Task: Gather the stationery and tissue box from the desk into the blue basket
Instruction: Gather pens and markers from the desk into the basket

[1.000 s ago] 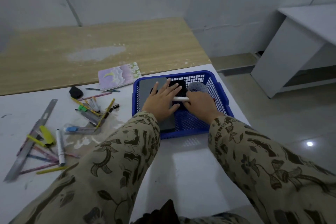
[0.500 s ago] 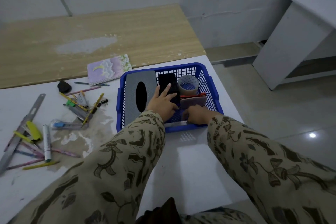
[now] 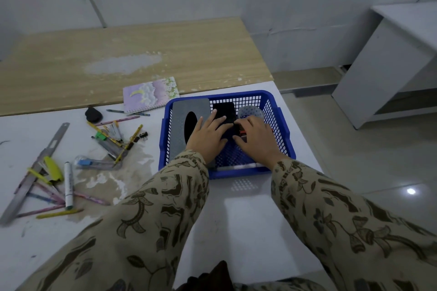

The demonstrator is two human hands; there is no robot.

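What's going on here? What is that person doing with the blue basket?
Someone is tidying a desk into the blue basket. Both hands are inside it: the left hand lies flat by the grey tissue box, the right hand is among small things by the tape roll. Pens, a ruler and a notebook lie on the desk, not packed yet.

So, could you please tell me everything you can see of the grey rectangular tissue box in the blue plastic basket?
The grey rectangular tissue box lies flat along the left wall of the blue plastic mesh basket, its long side running away from the person. Its top looks finely textured, with a dark oval opening in the middle; no tissue shows. The left hand overlaps its right edge, and the patterned sleeve hides its near corner.
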